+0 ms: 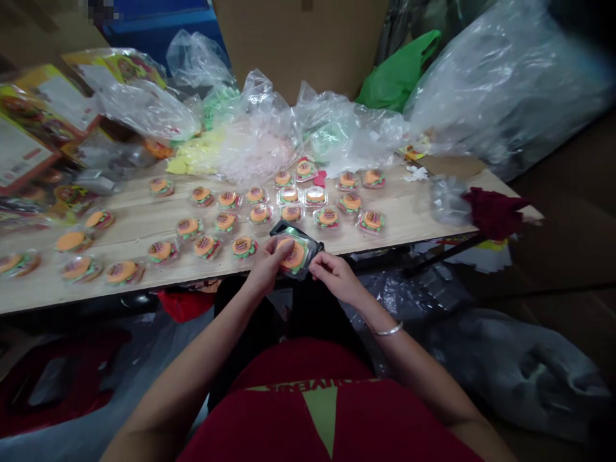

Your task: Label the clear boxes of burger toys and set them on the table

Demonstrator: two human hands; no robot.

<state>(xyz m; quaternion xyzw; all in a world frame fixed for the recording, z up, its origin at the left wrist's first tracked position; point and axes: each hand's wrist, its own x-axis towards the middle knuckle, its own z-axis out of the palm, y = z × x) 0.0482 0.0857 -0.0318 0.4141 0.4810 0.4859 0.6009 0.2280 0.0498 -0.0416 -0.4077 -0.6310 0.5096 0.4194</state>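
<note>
A toy burger in a transparent plastic case (292,255) is gripped in my left hand (267,266), thumb on top, at the table's front edge. My right hand (335,276) is closed in a pinch at the right side of that case. Whatever lies between its fingertips is too small to make out. Just behind the case sits a black holder (315,242), perhaps a tape dispenser, partly hidden by it. Several more cased toy burgers (244,246) stand spread over the wooden table (337,242), some close to my left hand.
Plastic bags of yellow, pink and green pieces (260,141) line the table's back. Printed cards (52,106) stand at the left. A dark red cloth (495,212) hangs at the right end, beside transparent plastic cases (450,200). A red stool (62,401) stands below left.
</note>
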